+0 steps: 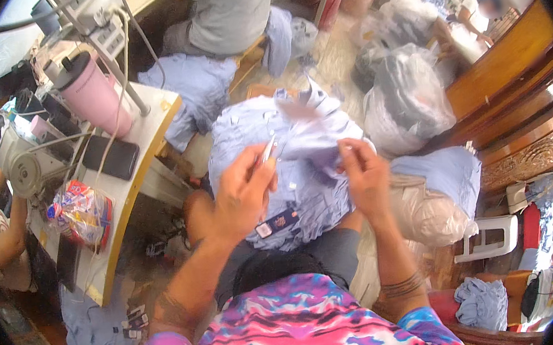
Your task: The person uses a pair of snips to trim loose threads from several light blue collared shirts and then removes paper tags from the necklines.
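Note:
A heap of light blue shirts (pixel 235 133) lies across my lap, with buttons and seams showing. My left hand (pixel 243 186) is closed around small silver thread snips (pixel 270 147); their tips point up and away from me, and blur hides their detail. On the right, my right hand (pixel 366 175) pinches the edge of a raised light blue shirt (pixel 319 142) between thumb and fingers. A dark blue hang tag (pixel 278 224) rests on the cloth below my left hand.
A sewing table (pixel 161 117) at left carries a pink tumbler (pixel 94 94), a phone (pixel 111 157) and a plastic packet (pixel 85 213). Bagged bundles (pixel 406 95) and folded shirts (pixel 448 171) lie right. One co-worker (pixel 226 9) sits ahead, another (pixel 1 242) at left.

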Demonstrator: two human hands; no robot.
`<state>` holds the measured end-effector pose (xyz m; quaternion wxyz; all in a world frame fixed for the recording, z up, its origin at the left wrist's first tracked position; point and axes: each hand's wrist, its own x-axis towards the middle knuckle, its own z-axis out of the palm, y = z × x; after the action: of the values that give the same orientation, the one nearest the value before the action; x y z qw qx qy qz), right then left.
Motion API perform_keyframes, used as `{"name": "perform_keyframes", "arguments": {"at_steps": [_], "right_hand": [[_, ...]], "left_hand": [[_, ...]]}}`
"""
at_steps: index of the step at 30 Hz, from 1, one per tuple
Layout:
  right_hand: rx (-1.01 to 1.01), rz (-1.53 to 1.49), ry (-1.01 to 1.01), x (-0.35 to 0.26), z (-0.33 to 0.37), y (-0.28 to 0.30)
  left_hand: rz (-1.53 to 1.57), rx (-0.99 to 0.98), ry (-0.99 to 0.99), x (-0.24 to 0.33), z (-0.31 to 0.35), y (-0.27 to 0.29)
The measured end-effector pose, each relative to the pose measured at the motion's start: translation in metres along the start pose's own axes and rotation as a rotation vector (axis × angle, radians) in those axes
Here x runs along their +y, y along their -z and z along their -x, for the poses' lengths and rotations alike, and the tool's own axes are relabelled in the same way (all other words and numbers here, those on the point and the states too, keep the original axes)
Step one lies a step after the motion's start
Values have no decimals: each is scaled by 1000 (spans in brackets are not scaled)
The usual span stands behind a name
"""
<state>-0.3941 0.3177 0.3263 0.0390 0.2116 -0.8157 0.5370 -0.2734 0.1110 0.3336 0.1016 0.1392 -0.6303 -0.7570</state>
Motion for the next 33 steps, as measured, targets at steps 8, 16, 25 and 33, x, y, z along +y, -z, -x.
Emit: {"name": "perform_keyframes", "arguments": {"at_steps": [8,16,25,33], "right_hand": [[-235,-179,-393,82,106,-56],[-755,-485,-696,62,76,-33],[-586,-646,-323,-48,-6,-78],[-788,-355,-930,47,80,-68]], "left_hand": [[-85,100,160,-130,77,-5],[-247,91,22,-113,67,-3],[-301,116,-76,-142,56,0],[271,113,280,-142,60,5]]}}
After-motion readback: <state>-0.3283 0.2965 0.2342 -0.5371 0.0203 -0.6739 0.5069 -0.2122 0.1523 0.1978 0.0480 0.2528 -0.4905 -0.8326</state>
